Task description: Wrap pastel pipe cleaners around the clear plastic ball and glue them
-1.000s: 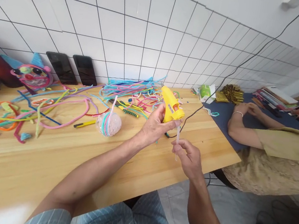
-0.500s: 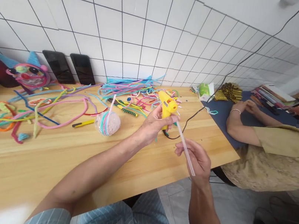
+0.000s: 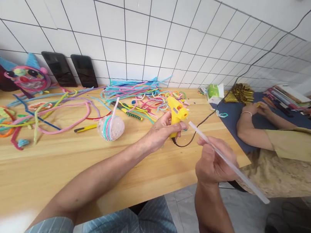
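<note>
My left hand (image 3: pixel 162 132) is wrapped round the handle of a yellow glue gun (image 3: pixel 177 110), held above the table, its round rear end turned towards my right side. A long translucent glue stick (image 3: pixel 240 171) is pinched in my right hand (image 3: pixel 216 160). Its upper tip lies close to the glue gun's rear, apart from it, and its other end slants down to the right past the table edge. On the table left of my left hand sits a clear ball (image 3: pixel 117 128) wound with pink, teal and purple strands.
Pipe cleaners (image 3: pixel 136 89) lie heaped by the tiled wall, with more scattered at left. Utility knives (image 3: pixel 86 128), two phones (image 3: pixel 84 71) and a pink face craft (image 3: pixel 29 77) are about. The gun's black cord (image 3: pixel 206 116) runs right. A co-worker's arm (image 3: pixel 254 133) rests on a blue mat.
My right hand has moved right and pulled the glue stick away from the glue gun, now gripping it nearer its middle. The co-worker's hands have shifted slightly.
</note>
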Motion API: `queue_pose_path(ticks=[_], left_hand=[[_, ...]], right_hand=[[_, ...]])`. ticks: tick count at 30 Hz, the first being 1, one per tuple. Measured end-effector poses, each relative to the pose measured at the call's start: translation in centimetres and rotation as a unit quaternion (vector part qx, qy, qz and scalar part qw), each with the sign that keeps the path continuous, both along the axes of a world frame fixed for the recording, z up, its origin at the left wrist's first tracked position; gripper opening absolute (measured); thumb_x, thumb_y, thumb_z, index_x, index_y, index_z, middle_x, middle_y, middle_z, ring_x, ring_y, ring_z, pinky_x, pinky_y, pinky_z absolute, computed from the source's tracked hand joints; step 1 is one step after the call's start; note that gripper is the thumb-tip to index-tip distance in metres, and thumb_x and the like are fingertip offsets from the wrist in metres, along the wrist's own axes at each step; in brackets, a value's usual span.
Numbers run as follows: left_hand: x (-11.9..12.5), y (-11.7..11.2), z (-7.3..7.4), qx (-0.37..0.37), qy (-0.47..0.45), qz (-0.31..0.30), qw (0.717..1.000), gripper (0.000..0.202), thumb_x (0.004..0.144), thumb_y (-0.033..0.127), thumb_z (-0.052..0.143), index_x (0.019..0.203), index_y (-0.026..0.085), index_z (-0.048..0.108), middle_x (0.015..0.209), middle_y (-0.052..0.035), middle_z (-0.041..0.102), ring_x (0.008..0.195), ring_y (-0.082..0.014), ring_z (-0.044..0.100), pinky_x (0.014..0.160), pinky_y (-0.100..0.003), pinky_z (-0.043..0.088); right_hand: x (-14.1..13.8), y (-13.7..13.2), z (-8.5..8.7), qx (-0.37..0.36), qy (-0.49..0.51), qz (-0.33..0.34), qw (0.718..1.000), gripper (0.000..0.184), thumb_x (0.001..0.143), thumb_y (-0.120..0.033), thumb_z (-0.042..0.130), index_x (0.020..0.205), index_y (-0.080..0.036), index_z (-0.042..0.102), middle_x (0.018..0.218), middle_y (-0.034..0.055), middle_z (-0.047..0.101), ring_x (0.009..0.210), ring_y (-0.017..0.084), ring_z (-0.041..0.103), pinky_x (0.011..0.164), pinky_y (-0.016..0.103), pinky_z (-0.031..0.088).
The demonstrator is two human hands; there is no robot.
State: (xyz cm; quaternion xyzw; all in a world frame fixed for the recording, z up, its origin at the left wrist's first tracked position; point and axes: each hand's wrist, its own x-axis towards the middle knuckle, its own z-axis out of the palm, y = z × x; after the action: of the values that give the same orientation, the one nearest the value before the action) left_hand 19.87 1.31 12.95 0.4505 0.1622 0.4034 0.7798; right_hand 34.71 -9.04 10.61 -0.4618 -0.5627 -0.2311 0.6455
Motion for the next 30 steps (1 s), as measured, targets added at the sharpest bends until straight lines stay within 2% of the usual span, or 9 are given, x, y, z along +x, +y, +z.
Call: queue_pose_path(ticks=[3, 7, 10, 15, 18, 22, 27, 30], left_hand=[[0.0, 0.0, -0.1, -0.012, -0.004, -0.012, 1.0, 0.064, 0.069, 0.047, 0.103, 0.104, 0.022, 0.057, 0.089, 0.003, 0.074, 0.062, -0.0074, 0.061, 0.061, -0.025, 0.046], [-0.1, 0.0, -0.2, -0.017, -0.005, -0.026, 0.999, 0.065, 0.069, 0.048, 0.103, 0.107, 0.022, 0.058, 0.087, 0.0038, 0.074, 0.061, -0.0078, 0.061, 0.061, -0.026, 0.046], [0.0, 0.1, -0.4, -0.018, -0.004, -0.031, 0.999, 0.066, 0.069, 0.048, 0.103, 0.108, 0.022, 0.058, 0.088, 0.004, 0.074, 0.061, -0.0079, 0.062, 0.061, -0.026, 0.046], [0.1, 0.2, -0.8, -0.019, 0.005, -0.038, 0.999, 0.072, 0.067, 0.054, 0.105, 0.111, 0.022, 0.058, 0.085, 0.0045, 0.075, 0.06, -0.0077, 0.062, 0.061, -0.025, 0.046], [0.1, 0.2, -0.7, -0.026, 0.006, -0.052, 0.998, 0.074, 0.066, 0.058, 0.106, 0.108, 0.021, 0.058, 0.085, 0.0042, 0.074, 0.06, -0.0078, 0.062, 0.059, -0.025, 0.048], [0.1, 0.1, -0.4, -0.041, 0.002, -0.064, 0.997, 0.076, 0.063, 0.058, 0.109, 0.106, 0.021, 0.059, 0.081, 0.0062, 0.071, 0.059, -0.0081, 0.063, 0.057, -0.024, 0.049], [0.3, -0.2, -0.6, -0.029, 0.019, -0.053, 0.998, 0.074, 0.062, 0.056, 0.109, 0.104, 0.022, 0.058, 0.08, 0.0075, 0.07, 0.06, -0.0071, 0.062, 0.059, -0.024, 0.048], [0.4, -0.2, -1.0, -0.007, 0.024, -0.026, 0.999, 0.071, 0.066, 0.055, 0.107, 0.105, 0.022, 0.057, 0.083, 0.0057, 0.073, 0.063, -0.0069, 0.062, 0.061, -0.024, 0.046]], right_hand=[[-0.1, 0.3, 0.2, -0.047, 0.013, -0.011, 0.999, 0.023, 0.105, -0.047, 0.074, 0.117, -0.029, 0.08, 0.092, 0.0057, 0.086, 0.078, 0.028, 0.083, 0.076, 0.05, 0.071], [-0.2, 0.7, 0.5, -0.082, 0.012, 0.019, 0.996, 0.022, 0.106, -0.044, 0.074, 0.122, -0.031, 0.081, 0.101, 0.006, 0.088, 0.086, 0.028, 0.085, 0.084, 0.05, 0.072], [-0.3, 0.9, 1.1, -0.068, -0.012, 0.027, 0.997, 0.022, 0.106, -0.035, 0.075, 0.127, -0.033, 0.081, 0.106, 0.0042, 0.089, 0.088, 0.025, 0.086, 0.085, 0.045, 0.071], [-0.7, 0.8, 1.7, -0.043, -0.05, 0.025, 0.998, 0.033, 0.104, -0.025, 0.078, 0.135, -0.036, 0.08, 0.106, 0.0012, 0.09, 0.089, 0.023, 0.086, 0.082, 0.041, 0.07], [-0.7, 0.6, 1.7, -0.042, -0.066, -0.001, 0.997, 0.032, 0.103, -0.028, 0.079, 0.134, -0.037, 0.08, 0.105, 0.0016, 0.09, 0.09, 0.025, 0.086, 0.082, 0.044, 0.071], [-0.8, 0.3, 2.2, -0.078, -0.092, -0.047, 0.992, 0.022, 0.104, -0.036, 0.078, 0.126, -0.035, 0.082, 0.105, 0.0032, 0.09, 0.091, 0.027, 0.087, 0.084, 0.047, 0.073], [-1.1, 0.0, 3.3, -0.08, -0.121, -0.037, 0.989, 0.026, 0.105, -0.026, 0.076, 0.129, -0.034, 0.08, 0.108, 0.0031, 0.091, 0.092, 0.024, 0.088, 0.083, 0.042, 0.073], [-0.9, 0.1, 2.7, -0.086, -0.096, -0.046, 0.991, 0.021, 0.104, -0.028, 0.077, 0.124, -0.033, 0.081, 0.105, 0.0035, 0.09, 0.09, 0.025, 0.087, 0.082, 0.043, 0.073]])
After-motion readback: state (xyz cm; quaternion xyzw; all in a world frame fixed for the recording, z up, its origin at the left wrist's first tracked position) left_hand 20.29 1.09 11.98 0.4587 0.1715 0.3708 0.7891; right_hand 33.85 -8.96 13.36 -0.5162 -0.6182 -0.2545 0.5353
